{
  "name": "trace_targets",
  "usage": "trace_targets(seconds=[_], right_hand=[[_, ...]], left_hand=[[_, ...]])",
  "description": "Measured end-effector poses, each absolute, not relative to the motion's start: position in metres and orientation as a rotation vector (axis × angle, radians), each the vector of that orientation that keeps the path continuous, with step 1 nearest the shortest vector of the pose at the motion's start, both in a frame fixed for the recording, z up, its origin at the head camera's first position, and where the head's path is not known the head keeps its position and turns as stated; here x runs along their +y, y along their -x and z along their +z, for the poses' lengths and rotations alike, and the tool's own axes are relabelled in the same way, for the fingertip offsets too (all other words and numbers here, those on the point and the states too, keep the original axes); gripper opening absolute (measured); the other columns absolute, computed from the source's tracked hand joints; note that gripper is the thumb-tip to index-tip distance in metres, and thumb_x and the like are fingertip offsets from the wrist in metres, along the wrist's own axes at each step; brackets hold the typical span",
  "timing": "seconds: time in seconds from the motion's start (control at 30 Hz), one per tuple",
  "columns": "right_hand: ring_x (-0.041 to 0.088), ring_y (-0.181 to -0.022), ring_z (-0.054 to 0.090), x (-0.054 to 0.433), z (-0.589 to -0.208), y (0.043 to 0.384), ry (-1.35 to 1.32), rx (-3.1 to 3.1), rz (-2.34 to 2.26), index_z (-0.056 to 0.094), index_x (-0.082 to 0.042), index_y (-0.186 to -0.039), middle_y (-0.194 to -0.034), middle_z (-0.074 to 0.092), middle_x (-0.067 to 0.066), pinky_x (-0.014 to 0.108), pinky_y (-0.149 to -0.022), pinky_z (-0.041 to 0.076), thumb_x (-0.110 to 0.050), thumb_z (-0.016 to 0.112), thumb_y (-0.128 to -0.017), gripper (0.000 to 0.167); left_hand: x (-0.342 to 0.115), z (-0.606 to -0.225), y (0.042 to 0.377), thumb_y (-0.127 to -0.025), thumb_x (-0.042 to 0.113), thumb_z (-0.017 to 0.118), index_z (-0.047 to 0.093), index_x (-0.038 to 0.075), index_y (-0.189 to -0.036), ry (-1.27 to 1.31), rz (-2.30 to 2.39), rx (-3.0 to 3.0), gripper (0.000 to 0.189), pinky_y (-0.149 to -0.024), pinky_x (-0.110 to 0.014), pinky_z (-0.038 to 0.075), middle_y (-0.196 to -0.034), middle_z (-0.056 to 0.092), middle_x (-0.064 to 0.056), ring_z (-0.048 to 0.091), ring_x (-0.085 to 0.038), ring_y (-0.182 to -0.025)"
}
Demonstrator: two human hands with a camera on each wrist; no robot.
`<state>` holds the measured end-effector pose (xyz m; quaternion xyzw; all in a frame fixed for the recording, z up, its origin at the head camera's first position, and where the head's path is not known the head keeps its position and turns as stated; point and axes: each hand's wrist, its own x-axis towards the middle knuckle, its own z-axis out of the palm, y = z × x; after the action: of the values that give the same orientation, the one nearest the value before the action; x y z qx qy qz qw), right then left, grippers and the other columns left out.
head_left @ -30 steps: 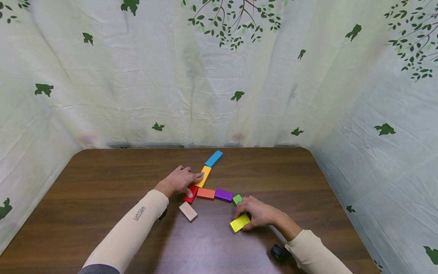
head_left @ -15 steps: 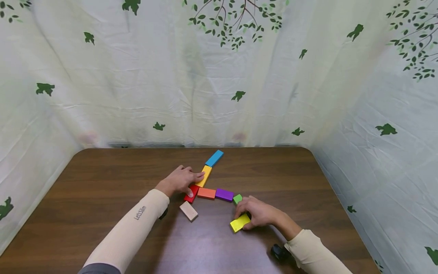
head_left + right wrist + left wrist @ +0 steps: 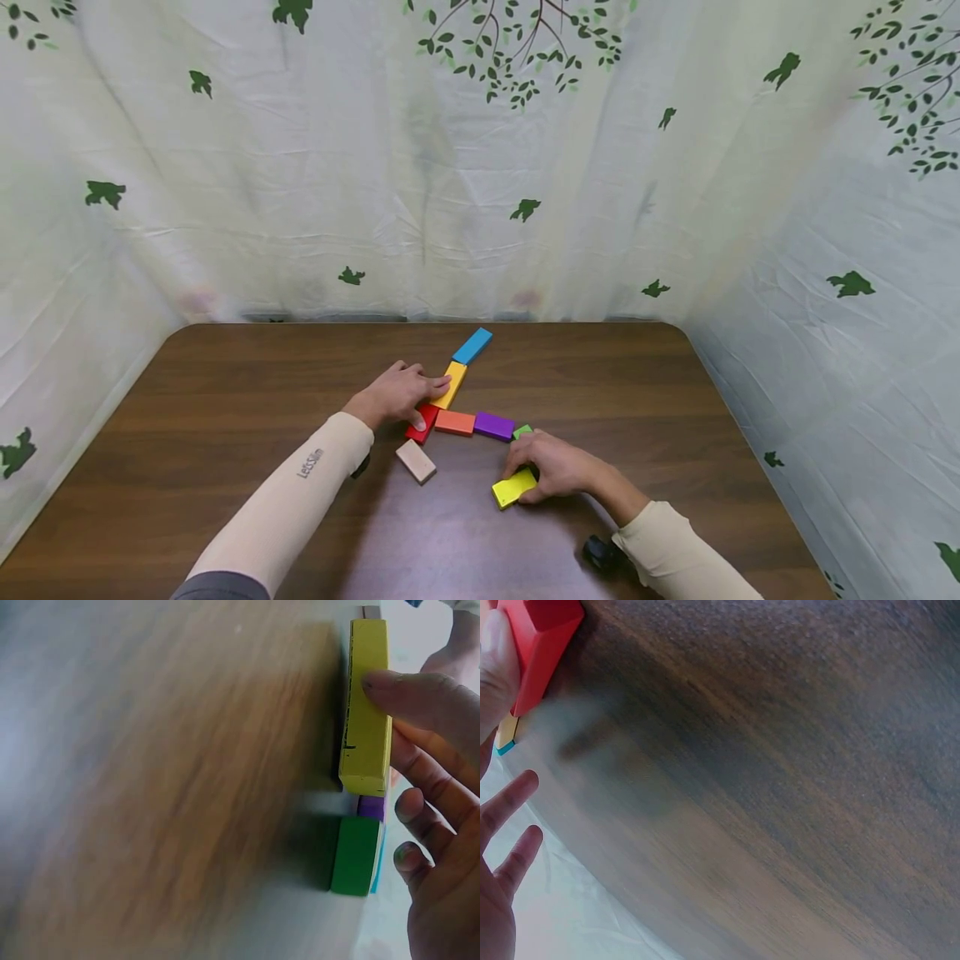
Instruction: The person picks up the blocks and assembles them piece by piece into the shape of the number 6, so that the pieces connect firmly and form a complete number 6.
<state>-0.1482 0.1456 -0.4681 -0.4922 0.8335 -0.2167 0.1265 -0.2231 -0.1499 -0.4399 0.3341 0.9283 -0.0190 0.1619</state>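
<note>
My left hand (image 3: 393, 395) rests on the row of blocks, its thumb on the red block (image 3: 422, 424) and a fingertip on the orange-yellow block (image 3: 451, 384). In the left wrist view, two other fingers (image 3: 514, 799) stretch out beside the red block (image 3: 544, 649). With thumb and fingers my right hand (image 3: 558, 468) pinches a yellow block (image 3: 513, 488) low over the table. A green block (image 3: 522, 432) lies just beyond that hand, which partly covers it; the right wrist view shows the green block (image 3: 355, 856) apart from the yellow block (image 3: 367, 705).
An orange block (image 3: 455, 422) and a purple block (image 3: 494, 426) run rightward from the red one. The blue block (image 3: 472, 346) continues the far branch near the back edge. A pale wooden block (image 3: 416, 462) lies in front on the brown table (image 3: 247, 383). Leaf-patterned curtains (image 3: 300, 167) surround it.
My right hand has shifted a little left with the yellow block and now covers more of the green block. My left hand stays in place on the red and orange-yellow blocks.
</note>
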Motion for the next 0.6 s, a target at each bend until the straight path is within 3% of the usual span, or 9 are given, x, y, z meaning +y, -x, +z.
trace_targets(seconds=[0.6], right_hand=[[0.004,-0.087,0.052,0.103,-0.464,0.153,1.408,2.430,-0.613,0.076,-0.014,-0.101,-0.092,0.066,-0.011,0.017,-0.083,0.041,-0.024,0.080,-0.077,0.026]], left_hand=[[-0.150,-0.441,0.223,-0.077,0.037,0.077,0.043,0.019,-0.146,-0.964,-0.088,2.654,0.079,-0.100,-0.051,0.033,-0.152,0.039,0.001,0.044,-0.033,-0.121]])
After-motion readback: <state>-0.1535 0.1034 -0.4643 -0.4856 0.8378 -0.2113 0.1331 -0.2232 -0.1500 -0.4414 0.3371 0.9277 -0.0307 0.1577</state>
